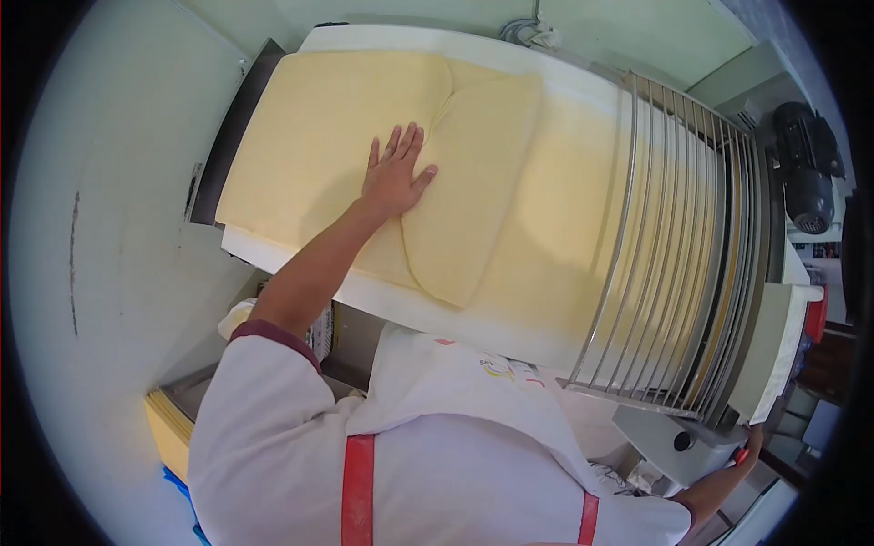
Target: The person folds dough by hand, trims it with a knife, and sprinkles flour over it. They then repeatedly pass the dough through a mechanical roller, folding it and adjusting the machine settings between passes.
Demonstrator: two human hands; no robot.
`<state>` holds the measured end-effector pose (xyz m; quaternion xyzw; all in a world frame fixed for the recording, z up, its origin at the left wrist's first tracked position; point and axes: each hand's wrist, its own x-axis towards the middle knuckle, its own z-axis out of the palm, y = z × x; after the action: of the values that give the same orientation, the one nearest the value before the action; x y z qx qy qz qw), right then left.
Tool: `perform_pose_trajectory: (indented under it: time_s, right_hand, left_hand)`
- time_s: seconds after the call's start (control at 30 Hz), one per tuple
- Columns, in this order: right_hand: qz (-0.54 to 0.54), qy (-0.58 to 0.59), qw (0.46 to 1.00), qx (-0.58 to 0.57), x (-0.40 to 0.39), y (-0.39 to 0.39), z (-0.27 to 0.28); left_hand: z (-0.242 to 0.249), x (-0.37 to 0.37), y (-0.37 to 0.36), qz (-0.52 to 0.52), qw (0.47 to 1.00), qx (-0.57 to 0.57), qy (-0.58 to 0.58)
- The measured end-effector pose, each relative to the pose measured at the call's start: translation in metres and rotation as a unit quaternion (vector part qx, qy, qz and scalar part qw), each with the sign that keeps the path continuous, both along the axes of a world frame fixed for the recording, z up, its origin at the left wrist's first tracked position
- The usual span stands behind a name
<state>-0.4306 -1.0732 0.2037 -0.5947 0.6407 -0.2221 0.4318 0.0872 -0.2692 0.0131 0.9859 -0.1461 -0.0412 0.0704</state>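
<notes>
Pale yellow dough [319, 136] lies as a wide flat sheet on a white belt [428, 314]. A folded flap of the dough [482, 164] lies over the sheet near its middle, with a curved edge. My left hand [398, 175] rests flat on the dough beside that edge, fingers spread, holding nothing. At the lower right, my right hand [750, 448] is beside a red knob [741, 454] on the machine's grey side housing [678, 441]; its fingers are mostly hidden, so its grip is unclear.
A metal wire guard [637, 246] stands over the belt's right part. A black motor [806, 168] sits behind it at the far right. The wall [100, 227] is close on the left. A yellow-edged container [168, 432] stands at the lower left.
</notes>
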Motion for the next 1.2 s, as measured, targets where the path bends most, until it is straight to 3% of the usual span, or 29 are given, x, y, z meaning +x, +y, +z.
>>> perform_pose_trajectory:
  time_s: [0.37,0.53,0.67,0.77,0.87,1.03,1.13,1.2]
  right_hand:
    - [0.034,0.077,0.996,-0.027,-0.017,0.004,-0.002]
    - [0.051,0.157,0.984,-0.073,-0.024,0.034,-0.013]
    - [0.067,0.257,0.955,-0.134,0.002,0.103,-0.022]
    - [0.079,0.314,0.926,-0.196,0.016,0.152,-0.02]
    - [0.081,0.36,0.895,-0.251,0.028,0.203,-0.016]
    - [0.102,0.392,0.832,-0.38,0.051,0.284,0.005]
    - [0.211,0.355,0.762,-0.499,0.083,0.328,0.013]
    - [0.332,0.249,0.745,-0.522,0.161,0.392,-0.01]
  left_hand:
    - [0.002,-0.001,0.001,-0.04,0.999,-0.021,-0.009]
    - [-0.003,-0.013,-0.049,-0.047,0.999,-0.021,0.013]
    - [-0.006,-0.022,-0.077,-0.06,0.997,-0.051,0.005]
    - [-0.017,-0.017,-0.043,-0.176,0.969,-0.165,0.05]
    - [-0.015,0.026,0.068,-0.211,0.977,-0.032,-0.003]
    - [-0.021,0.177,0.241,-0.071,0.992,0.025,-0.101]
    - [-0.026,0.275,0.26,-0.047,0.991,-0.008,-0.126]
    - [-0.038,0.285,0.264,-0.049,0.99,-0.038,-0.13]
